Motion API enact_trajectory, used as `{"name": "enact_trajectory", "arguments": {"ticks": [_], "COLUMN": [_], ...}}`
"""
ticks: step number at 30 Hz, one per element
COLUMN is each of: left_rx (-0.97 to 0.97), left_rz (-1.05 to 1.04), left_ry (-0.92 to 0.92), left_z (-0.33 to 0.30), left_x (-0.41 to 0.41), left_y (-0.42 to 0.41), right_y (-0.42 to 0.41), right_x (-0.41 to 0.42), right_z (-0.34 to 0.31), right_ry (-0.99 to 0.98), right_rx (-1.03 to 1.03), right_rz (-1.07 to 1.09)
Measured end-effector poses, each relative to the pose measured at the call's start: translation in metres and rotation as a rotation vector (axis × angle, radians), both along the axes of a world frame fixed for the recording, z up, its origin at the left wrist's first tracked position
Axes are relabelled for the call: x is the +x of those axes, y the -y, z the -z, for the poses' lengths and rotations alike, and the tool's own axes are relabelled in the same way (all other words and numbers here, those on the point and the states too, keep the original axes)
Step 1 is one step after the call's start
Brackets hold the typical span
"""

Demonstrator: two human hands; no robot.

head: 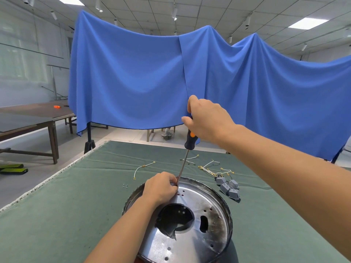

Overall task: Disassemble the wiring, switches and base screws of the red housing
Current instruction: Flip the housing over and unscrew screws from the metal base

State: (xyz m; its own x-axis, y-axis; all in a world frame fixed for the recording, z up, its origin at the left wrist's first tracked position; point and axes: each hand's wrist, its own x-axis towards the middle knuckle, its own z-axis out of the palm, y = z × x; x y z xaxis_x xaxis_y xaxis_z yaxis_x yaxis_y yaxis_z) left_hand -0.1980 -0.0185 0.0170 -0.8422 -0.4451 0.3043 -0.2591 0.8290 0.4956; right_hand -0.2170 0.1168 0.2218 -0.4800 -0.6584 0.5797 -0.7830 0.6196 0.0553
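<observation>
A person's two bare arms reach over a work surface (76, 205) covered in dull green cloth. Near its front edge lies a round, shiny metal base plate (191, 223) with a dark rim, a large ragged central opening, an oval slot and many small holes; only a sliver of red shows beneath it at the frame's bottom edge, so the red housing itself is mostly hidden. The left hand (161, 188) rests on the plate's far rim, its fingers curled together and pinching around the lower end of a long, thin steel shaft. That shaft belongs to a screwdriver with a black and orange handle (190, 139), which rises steeply from the plate and leans away toward the far edge and slightly right. The right hand (207, 120) grips the top of the handle from above, fingers wrapped over it. The tip and whatever screw it meets are covered by the left fingers, so the seating cannot be confirmed. The likely next move, turning out a base screw, depends on the shaft staying in line with the screw directly beneath the left hand, which is the nearer hand. Toward the far right of the surface lie loose white wires with brass ring terminals (207, 167) and a cluster of small grey box-shaped switches (228, 187), apparently already removed. Another white wire (143, 168) and two tiny silver screws (125, 185) lie left of the plate. A blue cloth (133, 73) hangs behind.
</observation>
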Motion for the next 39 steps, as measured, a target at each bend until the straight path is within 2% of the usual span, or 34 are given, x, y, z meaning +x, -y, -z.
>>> {"name": "enact_trajectory", "arguments": {"ticks": [5,8,10,13,18,22,27,32,39], "left_rx": [0.002,0.005,0.009,0.025,0.012,-0.015,-0.004,0.02,0.247], "left_rz": [-0.003,-0.006,-0.004,-0.017,-0.022,-0.033,-0.076,-0.075,-0.177], "left_ry": [0.007,0.005,-0.003,-0.013,-0.012,-0.019,-0.035,0.024,-0.017], "left_z": [-0.001,-0.002,-0.003,-0.003,-0.001,0.0,-0.002,-0.003,-0.016], "left_x": [0.0,0.001,0.002,0.002,0.0,0.0,0.002,0.001,0.004], "left_y": [0.0,-0.001,-0.001,0.0,0.001,0.001,-0.001,-0.003,-0.004], "right_y": [-0.005,-0.003,-0.005,-0.012,-0.023,-0.025,-0.02,-0.01,-0.014], "right_x": [0.002,-0.001,-0.005,-0.007,-0.008,-0.009,-0.006,-0.006,-0.021], "right_z": [-0.002,0.003,0.002,-0.004,-0.021,-0.004,0.048,0.111,0.168], "right_ry": [0.162,0.04,-0.048,-0.048,-0.136,-0.174,-0.028,0.175,0.513], "right_rx": [-0.01,0.026,0.031,0.018,-0.122,-0.28,-0.39,-0.484,-0.497], "right_rz": [-0.13,-0.03,-0.067,-0.163,-0.143,-0.102,-0.109,-0.114,-0.001]}}
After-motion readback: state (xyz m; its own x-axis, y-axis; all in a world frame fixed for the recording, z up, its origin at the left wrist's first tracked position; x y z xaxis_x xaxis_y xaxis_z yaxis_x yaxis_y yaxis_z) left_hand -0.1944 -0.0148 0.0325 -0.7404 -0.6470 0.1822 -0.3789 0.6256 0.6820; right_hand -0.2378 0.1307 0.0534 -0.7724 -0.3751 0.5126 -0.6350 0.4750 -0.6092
